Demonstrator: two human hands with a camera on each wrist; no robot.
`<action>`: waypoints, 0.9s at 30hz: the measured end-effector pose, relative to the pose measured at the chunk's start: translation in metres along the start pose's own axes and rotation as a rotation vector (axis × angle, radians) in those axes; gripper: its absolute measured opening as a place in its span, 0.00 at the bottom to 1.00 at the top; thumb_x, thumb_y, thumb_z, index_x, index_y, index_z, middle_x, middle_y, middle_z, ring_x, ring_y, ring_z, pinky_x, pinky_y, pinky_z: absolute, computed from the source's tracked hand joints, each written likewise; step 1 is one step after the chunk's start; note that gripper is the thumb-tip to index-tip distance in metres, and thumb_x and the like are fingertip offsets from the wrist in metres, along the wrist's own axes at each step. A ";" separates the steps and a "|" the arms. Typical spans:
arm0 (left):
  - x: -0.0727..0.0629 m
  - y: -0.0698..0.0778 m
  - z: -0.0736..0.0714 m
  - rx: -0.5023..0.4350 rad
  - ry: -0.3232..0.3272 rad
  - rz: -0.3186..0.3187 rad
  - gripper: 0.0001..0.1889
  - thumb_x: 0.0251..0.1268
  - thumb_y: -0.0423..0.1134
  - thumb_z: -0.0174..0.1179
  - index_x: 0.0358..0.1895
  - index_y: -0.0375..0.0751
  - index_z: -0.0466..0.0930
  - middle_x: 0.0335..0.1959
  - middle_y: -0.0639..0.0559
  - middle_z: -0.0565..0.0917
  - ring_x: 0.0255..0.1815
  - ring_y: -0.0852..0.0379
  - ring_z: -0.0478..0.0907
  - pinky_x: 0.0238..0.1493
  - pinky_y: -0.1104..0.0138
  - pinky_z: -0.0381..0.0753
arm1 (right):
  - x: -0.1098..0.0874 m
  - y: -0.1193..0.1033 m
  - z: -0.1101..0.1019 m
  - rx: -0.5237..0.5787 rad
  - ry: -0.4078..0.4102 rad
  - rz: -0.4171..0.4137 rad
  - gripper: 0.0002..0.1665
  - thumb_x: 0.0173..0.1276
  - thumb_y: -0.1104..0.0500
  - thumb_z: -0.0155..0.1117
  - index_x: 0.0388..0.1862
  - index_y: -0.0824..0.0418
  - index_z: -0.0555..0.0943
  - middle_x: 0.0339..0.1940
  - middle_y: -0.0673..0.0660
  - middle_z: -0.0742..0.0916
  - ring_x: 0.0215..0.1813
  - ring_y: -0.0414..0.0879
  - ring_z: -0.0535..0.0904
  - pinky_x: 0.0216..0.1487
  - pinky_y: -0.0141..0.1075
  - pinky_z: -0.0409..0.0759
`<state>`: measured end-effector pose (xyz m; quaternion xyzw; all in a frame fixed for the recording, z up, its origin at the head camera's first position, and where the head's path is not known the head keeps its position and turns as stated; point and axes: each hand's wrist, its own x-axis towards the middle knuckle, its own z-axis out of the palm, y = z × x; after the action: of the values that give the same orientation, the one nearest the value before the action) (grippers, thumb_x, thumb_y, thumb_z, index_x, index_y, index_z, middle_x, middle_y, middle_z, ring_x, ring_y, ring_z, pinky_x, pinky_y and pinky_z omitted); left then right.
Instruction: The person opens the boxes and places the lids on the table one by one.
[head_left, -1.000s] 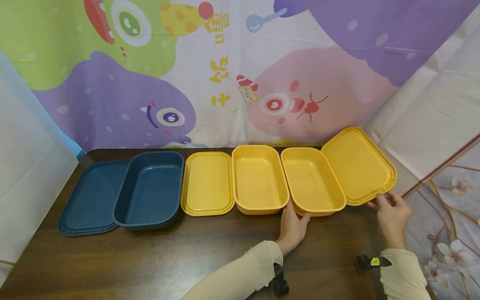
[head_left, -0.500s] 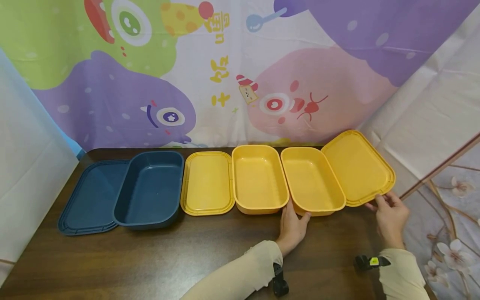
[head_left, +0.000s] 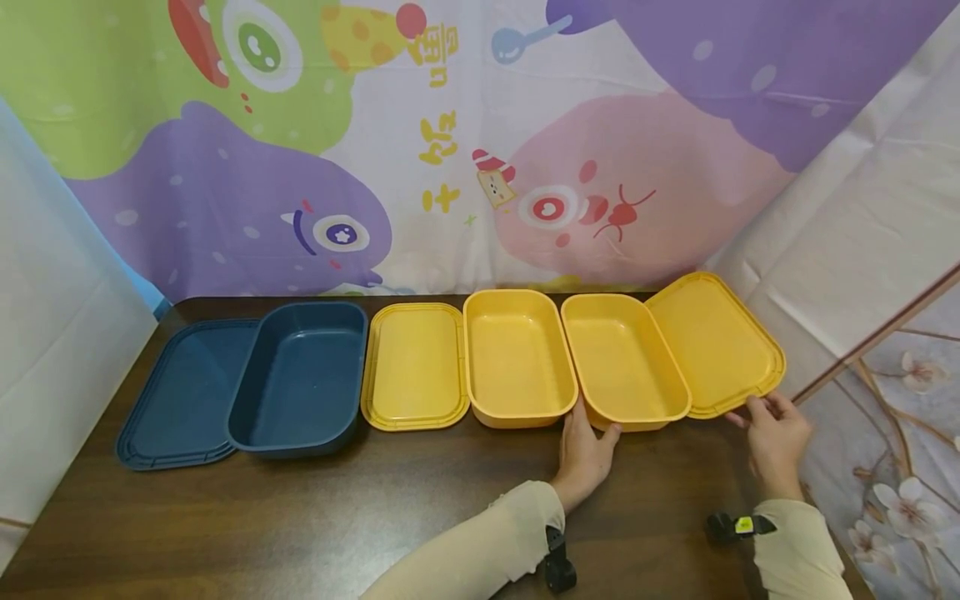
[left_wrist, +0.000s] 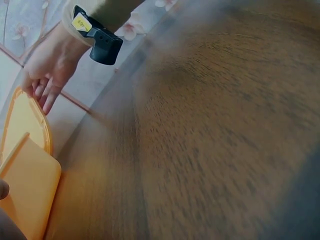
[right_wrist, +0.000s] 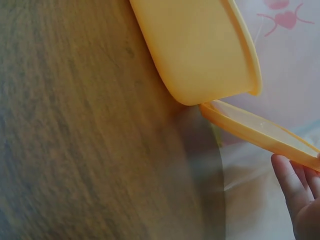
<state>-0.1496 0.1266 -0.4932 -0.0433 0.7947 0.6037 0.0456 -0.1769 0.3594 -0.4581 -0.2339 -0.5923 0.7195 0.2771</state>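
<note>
In the head view, my right hand (head_left: 780, 437) holds the near right corner of a yellow lid (head_left: 716, 346) between thumb and fingers. The lid slants, its left edge low beside a yellow food container (head_left: 626, 358); the right wrist view shows its held side raised. My left hand (head_left: 585, 458) holds that container at its near left corner. Its thumb lies on the front wall; its fingers go into the gap beside a second yellow container (head_left: 521, 354) and are partly hidden. Both containers stand upright with no lid on.
Left of these lie another yellow lid (head_left: 416, 367), a dark blue container (head_left: 303, 383) and a dark blue lid (head_left: 187, 392) partly under it. All stand along the back of the brown wooden table (head_left: 300, 525). A printed cloth (head_left: 450, 242) hangs behind, with pale cloth at both sides.
The right hand has moved slightly left and toward me, lowering the yellow lid's raised side. The left hand and the containers stay where they were.
</note>
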 end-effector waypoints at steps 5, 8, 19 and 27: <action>0.001 0.000 0.000 0.013 0.007 0.014 0.39 0.66 0.46 0.62 0.76 0.41 0.54 0.70 0.41 0.68 0.71 0.44 0.66 0.69 0.52 0.68 | 0.003 0.006 -0.003 0.024 0.003 0.011 0.11 0.62 0.76 0.56 0.24 0.65 0.80 0.18 0.50 0.73 0.19 0.39 0.72 0.20 0.32 0.82; 0.001 0.000 0.000 0.018 0.010 0.012 0.39 0.66 0.46 0.62 0.76 0.40 0.55 0.70 0.41 0.68 0.70 0.44 0.67 0.69 0.53 0.68 | 0.003 0.008 -0.005 0.048 0.002 0.018 0.11 0.62 0.76 0.55 0.25 0.65 0.80 0.17 0.50 0.74 0.20 0.39 0.73 0.20 0.33 0.82; 0.001 -0.001 0.000 0.030 0.008 0.023 0.39 0.66 0.46 0.62 0.76 0.40 0.54 0.70 0.40 0.69 0.70 0.44 0.67 0.68 0.52 0.68 | 0.002 0.012 -0.007 0.024 0.007 0.048 0.12 0.63 0.75 0.54 0.23 0.66 0.79 0.19 0.49 0.74 0.22 0.39 0.75 0.22 0.33 0.83; 0.001 -0.001 0.001 0.032 0.009 0.029 0.39 0.66 0.46 0.62 0.76 0.40 0.55 0.69 0.40 0.69 0.69 0.44 0.68 0.68 0.52 0.69 | 0.001 0.015 -0.009 0.017 0.007 0.081 0.11 0.64 0.73 0.54 0.23 0.66 0.77 0.22 0.49 0.74 0.24 0.39 0.74 0.24 0.34 0.84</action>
<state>-0.1508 0.1270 -0.4947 -0.0337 0.8050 0.5914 0.0340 -0.1741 0.3643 -0.4744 -0.2578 -0.5753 0.7343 0.2516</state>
